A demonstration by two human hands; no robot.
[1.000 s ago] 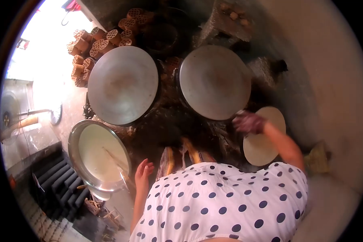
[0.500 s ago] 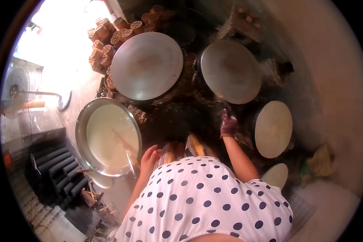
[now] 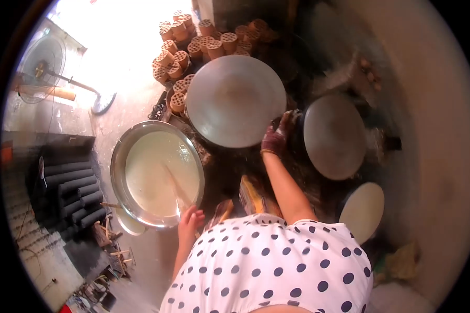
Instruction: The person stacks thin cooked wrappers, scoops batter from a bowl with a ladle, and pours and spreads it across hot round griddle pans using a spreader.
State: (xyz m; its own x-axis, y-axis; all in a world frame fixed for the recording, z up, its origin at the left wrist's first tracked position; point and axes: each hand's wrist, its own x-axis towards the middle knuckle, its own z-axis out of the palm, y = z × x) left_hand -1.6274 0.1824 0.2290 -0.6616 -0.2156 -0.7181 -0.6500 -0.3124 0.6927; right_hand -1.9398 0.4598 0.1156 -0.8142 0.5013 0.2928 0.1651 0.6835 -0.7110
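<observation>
In a purple, white-smudged glove, my right hand (image 3: 275, 140) reaches to the lower right edge of a large round grey metal plate (image 3: 235, 99). Its fingers stretch apart over a dark gap beside that plate; whether they touch the dark part there cannot be told. A second round grey plate (image 3: 334, 136) lies just right of the glove. My bare left hand (image 3: 191, 220) is low by the rim of a wide metal basin (image 3: 121, 190), fingers loosely apart. Pale creamy liquid (image 3: 156, 167) fills much of the basin, and a long-handled tool (image 3: 175, 187) rests in it, its handle passing near my left hand.
A paler round plate (image 3: 363, 213) stands at lower right. Perforated clay-coloured cylinders (image 3: 214, 49) are heaped behind the large plate. Dark cylinders (image 3: 78, 182) are stacked at left, below a standing fan (image 3: 42, 69). A wall (image 3: 433, 130) bounds the right side.
My gloved right hand has moved from below the second plate to the edge of the large one. The view has turned, shifting the plates rightward. My left hand stays low near the basin.
</observation>
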